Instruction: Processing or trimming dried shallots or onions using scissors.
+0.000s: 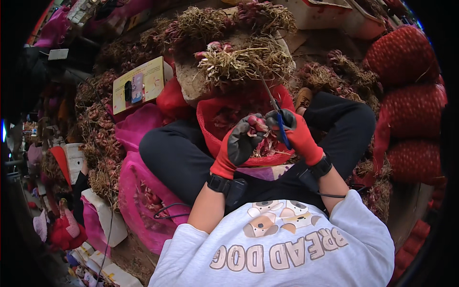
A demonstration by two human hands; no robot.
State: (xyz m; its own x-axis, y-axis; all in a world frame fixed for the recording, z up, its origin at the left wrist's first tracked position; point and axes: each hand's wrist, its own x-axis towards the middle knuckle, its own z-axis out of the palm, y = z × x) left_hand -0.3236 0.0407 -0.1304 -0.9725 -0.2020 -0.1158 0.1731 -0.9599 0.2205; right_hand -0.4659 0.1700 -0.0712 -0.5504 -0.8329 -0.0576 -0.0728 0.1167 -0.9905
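My left hand (237, 147), in a red and dark grey glove, is closed around a small bunch of reddish-pink shallots (258, 124). Gloved the same way, my right hand (297, 136) grips scissors (282, 128) by their blue handle. Their long blades point up and away, toward a bundle of shallots with dried stalks (239, 64). Both hands hover close together over a red mesh bag (206, 128) between my legs. Loose shallots and papery skins lie inside it. My fingers partly cover the shallots.
The bundle rests on a pale block (188, 81). At left, a yellow box (155, 79) carries a phone (137, 87). Pink mesh bags (138, 196) lie beside my left leg. Full red sacks (411, 112) are stacked at right. Shallot heaps (103, 138) surround me.
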